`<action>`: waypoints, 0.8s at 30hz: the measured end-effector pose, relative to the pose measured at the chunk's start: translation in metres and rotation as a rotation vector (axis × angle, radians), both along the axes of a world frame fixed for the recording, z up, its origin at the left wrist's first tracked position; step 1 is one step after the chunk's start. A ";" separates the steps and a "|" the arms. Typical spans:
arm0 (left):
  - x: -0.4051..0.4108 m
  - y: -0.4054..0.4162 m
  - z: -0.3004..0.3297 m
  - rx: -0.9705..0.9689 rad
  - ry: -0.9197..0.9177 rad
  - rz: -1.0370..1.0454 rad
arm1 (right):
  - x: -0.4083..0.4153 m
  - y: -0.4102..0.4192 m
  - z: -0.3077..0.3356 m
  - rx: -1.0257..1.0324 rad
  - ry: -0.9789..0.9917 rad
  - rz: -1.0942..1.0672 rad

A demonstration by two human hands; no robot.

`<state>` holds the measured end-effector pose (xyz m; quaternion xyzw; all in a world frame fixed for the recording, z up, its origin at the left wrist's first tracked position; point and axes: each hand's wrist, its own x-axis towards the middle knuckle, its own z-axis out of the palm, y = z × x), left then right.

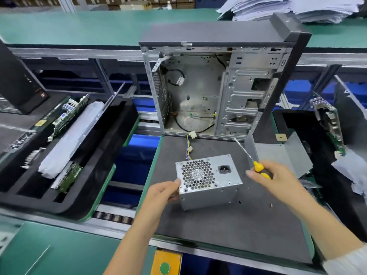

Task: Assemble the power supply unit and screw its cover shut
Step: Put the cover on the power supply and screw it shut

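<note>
A silver power supply unit [208, 180] with a honeycomb fan grille and a black socket stands on the dark grey mat [228, 231]. Its coloured cable bundle [189, 143] runs back toward the open computer case. My left hand [164, 193] grips the unit's left side. My right hand [276, 177] holds a yellow-handled screwdriver [258, 168], its shaft pointing up and left, away from the unit. A bent grey metal cover [278, 153] lies right of the unit. Small loose screws [271, 205] lie on the mat to the right.
An empty upright computer case [218, 92] stands open behind the mat. A black foam tray [95, 155] on the left holds circuit boards and a wrapped part. Another tray with a board [329, 124] sits at the right. Stacked papers [288, 8] lie at the back.
</note>
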<state>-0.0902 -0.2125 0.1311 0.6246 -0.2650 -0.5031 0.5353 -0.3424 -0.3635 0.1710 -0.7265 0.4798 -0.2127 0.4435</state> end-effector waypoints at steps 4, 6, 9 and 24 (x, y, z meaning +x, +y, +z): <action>0.004 0.000 0.002 -0.001 -0.006 -0.011 | 0.034 0.024 0.018 0.027 -0.087 0.103; 0.004 0.002 0.002 -0.014 0.013 -0.033 | 0.049 0.034 0.022 0.018 -0.114 0.145; 0.003 0.001 0.000 -0.013 0.044 -0.040 | 0.060 0.037 0.020 -0.009 -0.100 0.160; -0.004 -0.015 -0.005 0.036 0.035 0.111 | 0.060 0.051 -0.012 -0.433 0.092 0.044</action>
